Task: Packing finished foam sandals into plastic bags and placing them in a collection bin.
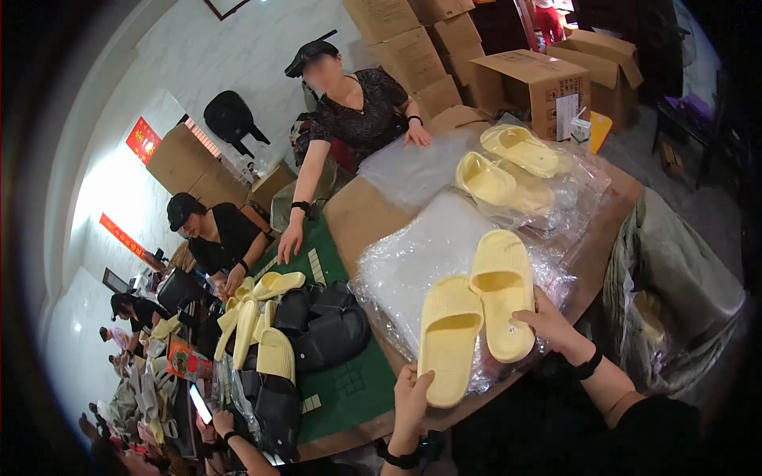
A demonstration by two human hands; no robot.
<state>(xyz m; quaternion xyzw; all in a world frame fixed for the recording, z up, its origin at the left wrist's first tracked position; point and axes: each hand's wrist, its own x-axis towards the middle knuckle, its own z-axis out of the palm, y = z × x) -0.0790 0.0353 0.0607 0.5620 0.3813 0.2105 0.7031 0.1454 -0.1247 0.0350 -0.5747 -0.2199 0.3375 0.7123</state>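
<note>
My left hand [411, 399] grips the heel of a pale yellow slide slipper [452, 327], its thumb on the footbed. The matching yellow slipper [503, 287] is pinched at its heel side by my right hand [551, 320]. Both slippers tilt side by side, toes away from me, their upper parts touching or overlapping. Beneath them lies a stack of transparent plastic bags [413, 254]. Farther right on the table, another yellow pair [520, 151] sits on or inside transparent plastic.
Black slippers [329, 329] and loose yellow slippers [250, 321] pile up on a green mat [341, 397] at left. A co-worker's hand [290, 240] reaches over the mat. Cardboard boxes [533, 87] stand behind the table; a grey-green sack [671, 278] is at right.
</note>
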